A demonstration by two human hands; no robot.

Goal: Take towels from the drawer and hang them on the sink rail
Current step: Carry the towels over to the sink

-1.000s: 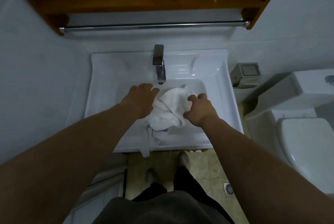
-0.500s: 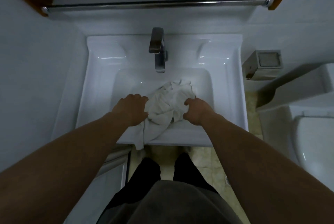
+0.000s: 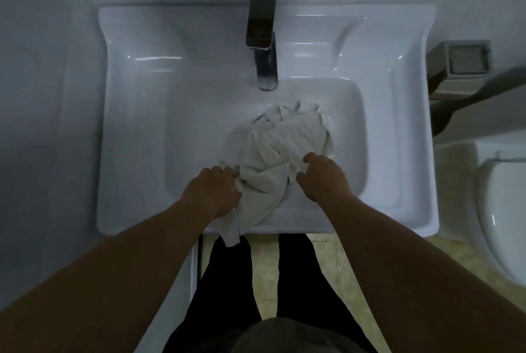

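White towel (image 3: 280, 153): lying bunched in the sink (image 3: 128, 130) basin, one corner hanging over the front rim; left hand (image 3: 212, 191) and right hand (image 3: 323, 177) gripping its near folds from either side

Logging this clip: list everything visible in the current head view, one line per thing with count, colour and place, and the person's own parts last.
towel: 1, white, crumpled in the sink basin, one end hanging over the front rim
sink: 1, white, centre of view
faucet: 1, dark metal, back centre of the sink
wall-mounted box: 1, grey, right of the sink
toilet: 1, white, right edge
floor tiles: several, yellowish, below the sink
trousers: 1 pair, black, bottom centre
left hand: 1, grips the towel's left side
right hand: 1, grips the towel's right side
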